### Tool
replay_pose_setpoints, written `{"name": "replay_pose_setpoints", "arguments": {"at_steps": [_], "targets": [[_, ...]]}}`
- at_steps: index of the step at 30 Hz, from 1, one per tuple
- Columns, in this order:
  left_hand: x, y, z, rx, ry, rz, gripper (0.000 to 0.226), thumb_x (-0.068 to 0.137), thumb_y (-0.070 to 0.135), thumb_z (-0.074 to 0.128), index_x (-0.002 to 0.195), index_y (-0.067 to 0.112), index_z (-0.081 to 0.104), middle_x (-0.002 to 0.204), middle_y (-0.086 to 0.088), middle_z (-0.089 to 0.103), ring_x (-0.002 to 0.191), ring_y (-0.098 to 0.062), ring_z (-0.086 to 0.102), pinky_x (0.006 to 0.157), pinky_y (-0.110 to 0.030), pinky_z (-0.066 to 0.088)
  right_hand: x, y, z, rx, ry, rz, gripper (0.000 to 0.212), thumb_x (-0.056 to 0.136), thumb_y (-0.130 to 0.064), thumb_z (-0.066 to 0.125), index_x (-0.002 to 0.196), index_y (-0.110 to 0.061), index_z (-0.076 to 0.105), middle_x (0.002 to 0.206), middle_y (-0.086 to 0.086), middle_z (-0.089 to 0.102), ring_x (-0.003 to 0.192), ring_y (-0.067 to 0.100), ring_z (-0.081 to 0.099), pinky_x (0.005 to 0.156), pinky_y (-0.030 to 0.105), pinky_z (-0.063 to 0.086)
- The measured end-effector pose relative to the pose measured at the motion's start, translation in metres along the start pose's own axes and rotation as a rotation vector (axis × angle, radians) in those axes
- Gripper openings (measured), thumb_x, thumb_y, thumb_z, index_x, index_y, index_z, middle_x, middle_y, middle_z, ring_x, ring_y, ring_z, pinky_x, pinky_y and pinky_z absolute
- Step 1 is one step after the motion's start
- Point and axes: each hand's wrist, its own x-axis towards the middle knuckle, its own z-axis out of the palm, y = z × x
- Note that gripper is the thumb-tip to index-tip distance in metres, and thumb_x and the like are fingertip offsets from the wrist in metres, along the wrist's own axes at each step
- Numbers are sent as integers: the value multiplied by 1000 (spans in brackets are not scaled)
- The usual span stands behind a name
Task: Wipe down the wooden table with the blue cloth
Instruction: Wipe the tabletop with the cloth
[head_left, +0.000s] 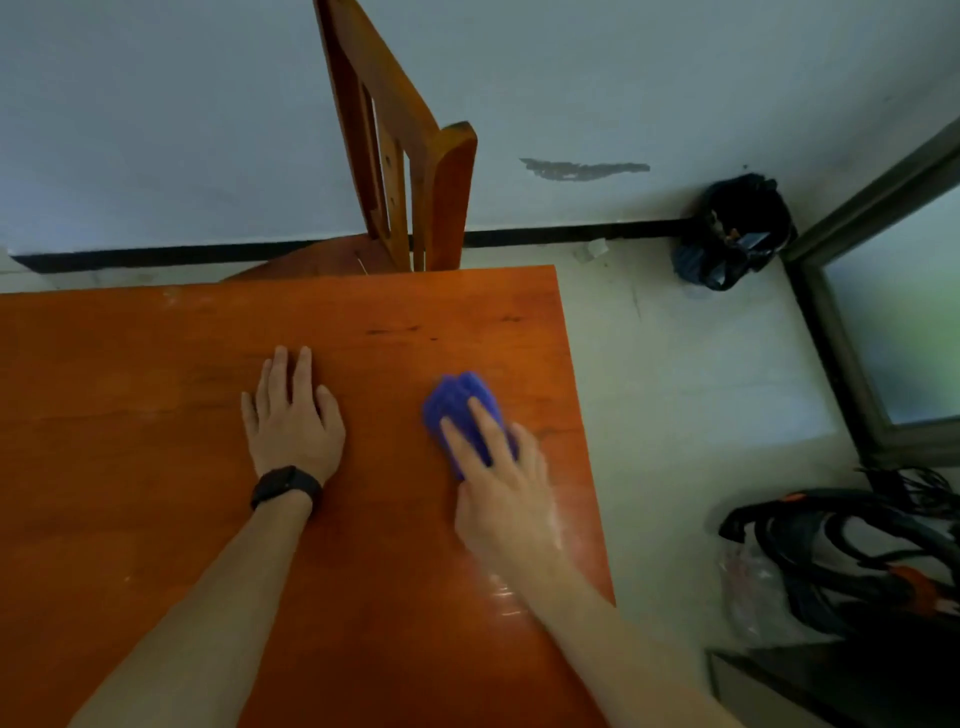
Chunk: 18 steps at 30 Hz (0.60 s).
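Feed: I see one head view from my remote station, looking down over both forearms.
Wooden table (156, 467): an orange-brown top fills the left and centre of the view. Its right edge runs down beside the right forearm.
Blue cloth (460, 397): bunched on the tabletop in the right half, near the right edge. Its far end sticks out past the fingertips.
Right hand (501, 493): lies on top of the cloth with fingers (460, 441) straight and slightly apart, pressing it flat to the wood, not curled round it (this hand is a little blurred, and I cannot make out the thumb).
Left hand (293, 421): palm down on bare wood, well apart from the cloth. The fingers are straight, a little spread, and hold nothing.
Watch (284, 487): dark band on the left wrist.
Sheen (501, 592): pale glossy streaks on the wood beside the right forearm.
Chair (415, 197): wooden, at the far edge of the table, with its back toward the pale wall.
Black bag (732, 234): on the floor against the wall, right of the chair.
Cables (831, 540): a dark tangle with orange parts on the floor at lower right, with clear plastic (753, 587) beside it.
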Motion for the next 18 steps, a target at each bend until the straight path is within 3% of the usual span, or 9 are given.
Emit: {"name": "replay_pose_setpoints", "arguments": {"at_steps": [2,5,8,10,12,15,18], "targets": [[-20,-7,-3,-19,-8,80,58,100,39,28,155,22,25,164,-5,19,150,-26,18,121,-52,13,-26,-29,24,2,-78,-130,62,86,-32,49,147,-33,40,160,-2,27,138,33,33,105,48,37],[-66,-31,-6,12,-58,160,58,100,43,26,156,26,24,165,0,15,151,-23,15,121,-48,9,-43,8,36,-37,-71,-97,60,85,-18,46,142,-36,47,155,-1,39,133,35,43,103,48,39],[-90,-43,-7,26,-62,85,58,101,45,23,155,25,28,164,1,16,151,-22,15,122,-51,11,-46,77,17,-105,28,127,61,84,-7,43,140,-25,53,150,12,44,129,37,48,107,48,35],[-89,-43,-8,32,-57,48,59,100,46,23,154,24,30,164,0,20,151,-22,16,122,-51,12,-45,113,-10,-38,124,416,59,82,0,48,139,-16,55,142,23,48,118,45,49,100,48,39],[-84,-42,-9,37,-62,39,58,100,46,23,154,26,30,163,0,20,151,-22,15,122,-50,10,-44,119,-30,2,194,522,61,81,6,53,140,-10,52,138,29,49,113,50,49,97,44,37],[-81,-42,-9,35,-72,27,57,99,46,24,153,30,30,164,2,19,151,-20,13,122,-50,8,-53,66,-30,40,259,283,55,82,2,48,136,-7,56,135,27,51,107,44,51,96,41,37],[-82,-43,-10,27,-76,28,57,100,45,23,154,29,28,164,2,19,151,-20,12,122,-50,7,-79,-25,-3,100,87,29,61,81,-12,44,142,-17,51,143,15,48,112,38,50,98,43,41]]}}
